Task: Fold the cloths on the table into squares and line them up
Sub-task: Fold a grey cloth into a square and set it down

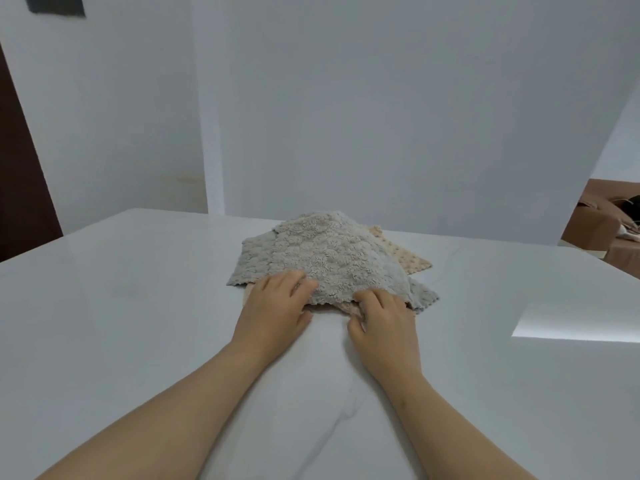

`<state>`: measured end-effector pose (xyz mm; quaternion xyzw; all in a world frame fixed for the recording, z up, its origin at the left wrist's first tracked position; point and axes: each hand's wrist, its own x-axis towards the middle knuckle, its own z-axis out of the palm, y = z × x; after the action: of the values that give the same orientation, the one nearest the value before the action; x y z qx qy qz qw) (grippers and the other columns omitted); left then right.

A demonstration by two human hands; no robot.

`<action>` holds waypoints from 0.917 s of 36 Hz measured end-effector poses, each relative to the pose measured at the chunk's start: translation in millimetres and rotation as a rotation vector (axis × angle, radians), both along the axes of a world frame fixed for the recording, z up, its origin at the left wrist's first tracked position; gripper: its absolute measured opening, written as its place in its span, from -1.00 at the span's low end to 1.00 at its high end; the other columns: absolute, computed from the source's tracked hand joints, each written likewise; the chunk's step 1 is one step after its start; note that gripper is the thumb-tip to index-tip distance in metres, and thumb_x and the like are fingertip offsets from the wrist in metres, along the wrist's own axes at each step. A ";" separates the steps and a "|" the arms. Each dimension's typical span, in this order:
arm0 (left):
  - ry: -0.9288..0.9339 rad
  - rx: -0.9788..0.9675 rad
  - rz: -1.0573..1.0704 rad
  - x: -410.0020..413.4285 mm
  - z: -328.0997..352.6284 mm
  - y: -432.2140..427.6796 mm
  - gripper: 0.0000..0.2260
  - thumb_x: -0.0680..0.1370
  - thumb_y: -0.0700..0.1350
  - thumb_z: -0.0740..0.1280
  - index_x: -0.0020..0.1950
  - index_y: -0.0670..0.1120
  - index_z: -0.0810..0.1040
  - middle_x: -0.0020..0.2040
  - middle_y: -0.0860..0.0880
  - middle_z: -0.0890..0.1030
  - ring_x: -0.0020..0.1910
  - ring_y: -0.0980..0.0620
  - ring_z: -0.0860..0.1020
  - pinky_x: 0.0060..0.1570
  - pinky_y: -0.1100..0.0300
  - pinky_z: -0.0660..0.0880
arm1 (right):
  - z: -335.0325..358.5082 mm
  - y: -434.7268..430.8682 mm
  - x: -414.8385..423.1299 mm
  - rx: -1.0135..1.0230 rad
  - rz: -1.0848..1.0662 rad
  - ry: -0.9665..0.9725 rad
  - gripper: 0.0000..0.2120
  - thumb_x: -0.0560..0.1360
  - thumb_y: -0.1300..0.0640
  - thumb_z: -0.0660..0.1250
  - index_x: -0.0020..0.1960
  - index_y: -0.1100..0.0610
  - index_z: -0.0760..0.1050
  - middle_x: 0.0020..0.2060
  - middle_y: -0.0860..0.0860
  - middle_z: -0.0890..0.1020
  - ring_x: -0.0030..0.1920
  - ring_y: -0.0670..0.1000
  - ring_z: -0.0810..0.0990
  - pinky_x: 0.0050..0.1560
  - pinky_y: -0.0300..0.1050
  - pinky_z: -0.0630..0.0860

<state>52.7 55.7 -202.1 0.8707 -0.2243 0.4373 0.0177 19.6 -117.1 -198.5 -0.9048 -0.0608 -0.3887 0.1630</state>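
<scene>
- A grey cloth (332, 261), fluffy and unfolded, lies on top of a loose pile on the white worktop (138, 306), in its far middle part.
- A beige cloth (405, 258) sticks out from under the grey cloth at its far right side.
- A pink cloth (332, 309) shows as a thin strip under the grey cloth's near edge.
- The left hand (277, 306) lies palm down at the near left corner of the grey cloth, its fingers fairly straight and touching that edge; the fingertips are partly hidden by the cloth.
- The right hand (384, 317) is at the near right part of the grey cloth, its fingers curled and its thumb tucked in, pinching the pink cloth just below the grey hem.
- Both bare forearms reach in from the near side of the grey cloth.
</scene>
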 end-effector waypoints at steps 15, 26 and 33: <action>-0.073 -0.057 -0.104 34.3 1.6 -11.6 -0.83 0.45 -0.12 0.22 -0.27 -0.05 0.59 -0.23 0.05 0.64 -0.24 0.01 0.61 -0.04 0.17 0.33 | 0.4 -1.1 44.8 -0.090 -0.021 -0.018 -0.77 0.30 -0.03 0.17 -0.25 -0.05 0.60 -0.19 -0.10 0.63 -0.18 0.05 0.61 -0.13 -0.07 0.50; -0.127 -0.273 -0.151 26.8 5.6 -2.6 -0.83 0.53 -0.13 0.19 -0.11 -0.08 0.58 -0.14 0.02 0.66 -0.08 0.11 0.50 0.07 0.16 0.35 | -5.9 -8.5 50.9 0.029 -0.019 -0.231 -0.70 0.31 0.10 0.13 -0.12 0.02 0.61 -0.11 -0.03 0.64 -0.02 -0.01 0.38 0.01 -0.08 0.30; -0.245 -0.290 -0.067 14.1 8.3 6.6 -0.83 0.64 -0.08 0.04 -0.01 -0.03 0.41 -0.20 -0.02 0.64 -0.15 0.07 0.44 0.05 0.14 0.33 | -4.0 -12.2 40.6 0.036 0.033 -0.285 -0.67 0.30 0.16 0.13 -0.10 0.07 0.62 -0.13 -0.01 0.65 -0.02 0.00 0.38 0.01 -0.10 0.23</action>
<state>66.8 62.3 -193.9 0.7914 -0.1881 0.5669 0.1301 60.2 -129.2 -202.5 -0.8362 -0.0915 -0.5115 0.1753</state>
